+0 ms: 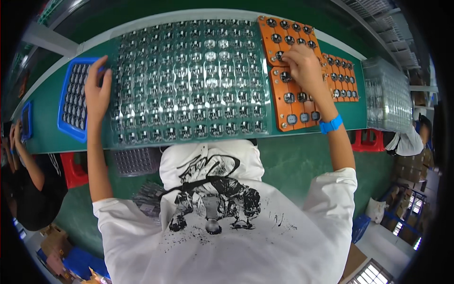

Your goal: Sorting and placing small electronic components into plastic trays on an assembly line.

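Note:
My left hand [98, 87] is beside a blue tray [62, 102] of small dark parts, thumb and fingers apart with nothing visible between them. My right hand [304, 66] is over an orange fixture plate [278, 106], fingertips pinched at one of its round seats; whatever they grip is too small or hidden to name. Small round dark components sit in rows in the orange plates. Between my hands lies a wide clear plastic blister tray [189, 85], its many pockets filled with small metal and black parts. A blue band [330, 124] circles my right wrist.
Another orange plate [341, 78] with parts lies farther right, beside a tall stack of clear trays [388, 97]. Red stools [369, 141] stand by the green bench's near edge. At far left, another person's hands [17, 135] are near a small blue tray [27, 120].

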`<state>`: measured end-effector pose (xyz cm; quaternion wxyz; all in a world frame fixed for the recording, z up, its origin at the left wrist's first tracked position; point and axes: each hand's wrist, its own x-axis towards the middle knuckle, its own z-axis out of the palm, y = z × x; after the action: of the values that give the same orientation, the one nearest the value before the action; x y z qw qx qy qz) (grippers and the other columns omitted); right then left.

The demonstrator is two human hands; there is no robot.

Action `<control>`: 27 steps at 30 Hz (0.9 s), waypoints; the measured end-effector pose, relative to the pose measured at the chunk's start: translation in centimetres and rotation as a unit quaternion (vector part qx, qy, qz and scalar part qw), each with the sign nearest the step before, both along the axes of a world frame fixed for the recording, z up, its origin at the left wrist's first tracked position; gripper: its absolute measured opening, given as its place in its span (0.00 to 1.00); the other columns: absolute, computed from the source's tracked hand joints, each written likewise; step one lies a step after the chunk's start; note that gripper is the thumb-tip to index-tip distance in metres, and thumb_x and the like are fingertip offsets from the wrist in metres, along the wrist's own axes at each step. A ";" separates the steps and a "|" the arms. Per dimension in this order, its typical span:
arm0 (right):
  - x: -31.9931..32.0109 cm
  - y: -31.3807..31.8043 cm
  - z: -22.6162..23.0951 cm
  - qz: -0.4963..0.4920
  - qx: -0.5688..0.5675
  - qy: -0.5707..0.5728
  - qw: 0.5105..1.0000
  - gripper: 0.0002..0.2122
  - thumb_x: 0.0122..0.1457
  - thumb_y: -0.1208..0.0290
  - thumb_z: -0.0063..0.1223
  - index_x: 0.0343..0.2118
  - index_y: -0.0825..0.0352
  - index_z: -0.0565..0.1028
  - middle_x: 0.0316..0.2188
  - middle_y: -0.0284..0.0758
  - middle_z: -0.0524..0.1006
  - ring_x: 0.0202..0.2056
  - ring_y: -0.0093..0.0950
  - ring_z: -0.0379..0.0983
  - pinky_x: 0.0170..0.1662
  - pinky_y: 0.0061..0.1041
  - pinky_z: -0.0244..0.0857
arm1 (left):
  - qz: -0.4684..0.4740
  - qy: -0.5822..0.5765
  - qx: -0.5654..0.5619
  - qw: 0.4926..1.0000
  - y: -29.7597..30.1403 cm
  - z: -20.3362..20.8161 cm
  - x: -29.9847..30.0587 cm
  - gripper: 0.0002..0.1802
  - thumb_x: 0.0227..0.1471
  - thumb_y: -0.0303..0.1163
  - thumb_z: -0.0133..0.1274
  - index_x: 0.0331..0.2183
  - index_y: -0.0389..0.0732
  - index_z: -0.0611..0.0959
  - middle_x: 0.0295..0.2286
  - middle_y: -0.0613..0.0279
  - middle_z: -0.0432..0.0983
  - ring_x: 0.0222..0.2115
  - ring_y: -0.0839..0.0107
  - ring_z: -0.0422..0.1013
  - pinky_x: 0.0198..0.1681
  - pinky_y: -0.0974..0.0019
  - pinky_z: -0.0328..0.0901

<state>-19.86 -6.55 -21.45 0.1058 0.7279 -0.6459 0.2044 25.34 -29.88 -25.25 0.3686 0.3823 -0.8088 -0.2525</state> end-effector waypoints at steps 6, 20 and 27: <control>-0.3 -0.8 1.2 0.009 0.055 -0.002 0.998 0.02 0.47 0.82 0.56 0.26 0.71 0.76 0.25 0.38 0.72 0.32 0.38 0.69 0.36 0.33 0.65 | -0.004 0.071 0.090 0.993 1.0 0.6 -0.7 0.20 0.57 0.26 0.45 0.51 0.33 0.72 0.52 0.57 0.68 0.55 0.67 0.62 0.60 0.66 0.51; 2.2 -5.9 2.6 -0.013 0.028 -0.028 0.999 0.09 0.54 0.75 0.54 0.37 0.69 0.77 0.34 0.40 0.77 0.36 0.38 0.74 0.38 0.33 0.68 | -0.042 0.093 0.116 0.988 2.4 1.0 -0.4 0.21 0.56 0.27 0.43 0.52 0.35 0.72 0.56 0.53 0.64 0.59 0.63 0.57 0.62 0.63 0.47; 2.0 -12.5 -1.1 -0.030 0.052 0.103 0.993 0.06 0.50 0.74 0.55 0.31 0.63 0.81 0.31 0.38 0.75 0.35 0.37 0.74 0.40 0.35 0.69 | -0.064 0.206 0.157 0.964 1.7 -1.1 0.2 0.23 0.59 0.29 0.40 0.54 0.29 0.67 0.57 0.48 0.59 0.60 0.60 0.53 0.64 0.57 0.46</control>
<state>-17.90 -19.08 -22.58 0.1400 0.7296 -0.6631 0.0915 25.54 -28.17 -26.39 0.4453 0.3228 -0.6886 -0.4727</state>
